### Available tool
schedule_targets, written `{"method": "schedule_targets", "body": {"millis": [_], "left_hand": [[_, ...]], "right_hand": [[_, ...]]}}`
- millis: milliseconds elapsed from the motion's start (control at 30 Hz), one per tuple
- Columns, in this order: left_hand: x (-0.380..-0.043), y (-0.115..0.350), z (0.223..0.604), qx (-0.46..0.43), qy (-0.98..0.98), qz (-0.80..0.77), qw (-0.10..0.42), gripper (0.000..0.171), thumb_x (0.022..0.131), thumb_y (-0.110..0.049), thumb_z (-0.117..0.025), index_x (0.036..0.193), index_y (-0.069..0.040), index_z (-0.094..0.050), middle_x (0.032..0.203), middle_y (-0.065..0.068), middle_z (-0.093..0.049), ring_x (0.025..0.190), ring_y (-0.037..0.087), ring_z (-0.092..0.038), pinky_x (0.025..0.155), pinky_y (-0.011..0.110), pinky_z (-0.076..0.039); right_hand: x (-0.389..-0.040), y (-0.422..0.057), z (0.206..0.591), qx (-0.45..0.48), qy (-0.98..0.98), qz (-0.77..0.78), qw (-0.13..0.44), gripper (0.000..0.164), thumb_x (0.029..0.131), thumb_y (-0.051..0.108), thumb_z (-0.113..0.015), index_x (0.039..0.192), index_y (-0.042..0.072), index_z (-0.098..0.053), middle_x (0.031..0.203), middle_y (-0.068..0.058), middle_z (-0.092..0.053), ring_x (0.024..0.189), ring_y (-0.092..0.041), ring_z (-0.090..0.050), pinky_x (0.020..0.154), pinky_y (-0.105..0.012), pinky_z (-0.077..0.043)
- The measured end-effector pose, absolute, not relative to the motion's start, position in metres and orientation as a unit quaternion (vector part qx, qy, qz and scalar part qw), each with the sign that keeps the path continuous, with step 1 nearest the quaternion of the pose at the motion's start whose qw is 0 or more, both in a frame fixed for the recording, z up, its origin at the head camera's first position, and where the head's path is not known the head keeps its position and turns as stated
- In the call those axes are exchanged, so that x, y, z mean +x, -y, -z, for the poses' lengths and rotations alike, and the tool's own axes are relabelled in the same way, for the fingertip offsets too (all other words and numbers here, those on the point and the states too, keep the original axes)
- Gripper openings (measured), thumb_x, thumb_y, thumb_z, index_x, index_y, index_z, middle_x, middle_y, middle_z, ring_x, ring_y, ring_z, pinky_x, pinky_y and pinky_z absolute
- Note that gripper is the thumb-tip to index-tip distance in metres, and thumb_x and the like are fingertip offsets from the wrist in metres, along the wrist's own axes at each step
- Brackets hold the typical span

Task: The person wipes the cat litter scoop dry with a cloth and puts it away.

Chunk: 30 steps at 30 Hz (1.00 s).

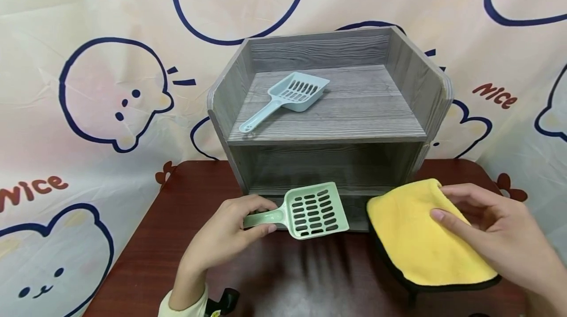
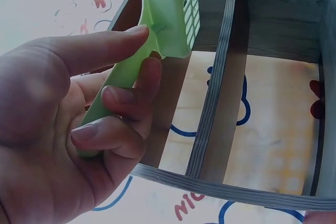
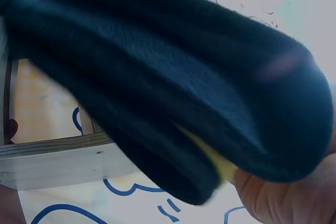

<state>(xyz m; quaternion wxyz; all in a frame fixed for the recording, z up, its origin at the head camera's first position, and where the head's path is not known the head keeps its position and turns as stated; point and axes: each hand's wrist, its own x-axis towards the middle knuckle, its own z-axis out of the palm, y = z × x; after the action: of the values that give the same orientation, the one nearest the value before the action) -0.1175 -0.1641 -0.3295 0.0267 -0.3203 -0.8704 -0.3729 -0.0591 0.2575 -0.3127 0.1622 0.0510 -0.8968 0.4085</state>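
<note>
My left hand grips a green litter scoop by its handle, thumb and fingers around it. The slotted scoop points right, held up in front of the shelf. In the left wrist view the fingers curl about the green handle. On the right, my right hand pinches a two-sided cloth, yellow on top with a dark border, thumb over its right edge. The right wrist view shows the cloth's dark side hanging in folds, blurred, covering most of the hand.
A grey wooden shelf stands at the back of the dark red-brown table. On its upper board lies a light blue litter scoop, handle toward the front left. A patterned curtain hangs behind and at both sides.
</note>
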Motion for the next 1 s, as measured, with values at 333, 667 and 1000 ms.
{"method": "schedule_targets", "body": {"millis": [333, 667, 1000], "left_hand": [[-0.117, 0.163, 0.327, -0.318, 0.866, 0.385, 0.031, 0.026, 0.087, -0.019, -0.078, 0.108, -0.029, -0.069, 0.1, -0.018, -0.067, 0.082, 0.005, -0.06, 0.071, 0.024, -0.051], [-0.115, 0.159, 0.327, -0.327, 0.851, 0.41, 0.019, 0.022, 0.089, -0.022, -0.076, 0.109, -0.029, -0.069, 0.102, -0.017, -0.067, 0.085, 0.007, -0.061, 0.074, 0.025, -0.051], [-0.113, 0.155, 0.329, -0.338, 0.843, 0.419, 0.014, 0.02, 0.09, -0.024, -0.076, 0.108, -0.03, -0.069, 0.1, -0.016, -0.067, 0.082, 0.007, -0.061, 0.072, 0.025, -0.052]], "right_hand": [[-0.061, -0.254, 0.312, 0.052, 0.895, -0.426, 0.123, 0.035, 0.091, 0.022, -0.074, 0.124, 0.018, -0.064, 0.095, 0.0, -0.072, 0.06, -0.019, -0.068, 0.05, -0.03, -0.053], [-0.065, -0.25, 0.314, 0.064, 0.875, -0.469, 0.102, 0.036, 0.092, 0.018, -0.073, 0.127, 0.016, -0.063, 0.1, 0.004, -0.071, 0.063, -0.023, -0.07, 0.052, -0.035, -0.055], [-0.068, -0.246, 0.316, 0.08, 0.843, -0.529, 0.061, 0.036, 0.094, 0.013, -0.069, 0.129, 0.012, -0.059, 0.101, -0.003, -0.07, 0.066, -0.029, -0.072, 0.053, -0.042, -0.057]]}}
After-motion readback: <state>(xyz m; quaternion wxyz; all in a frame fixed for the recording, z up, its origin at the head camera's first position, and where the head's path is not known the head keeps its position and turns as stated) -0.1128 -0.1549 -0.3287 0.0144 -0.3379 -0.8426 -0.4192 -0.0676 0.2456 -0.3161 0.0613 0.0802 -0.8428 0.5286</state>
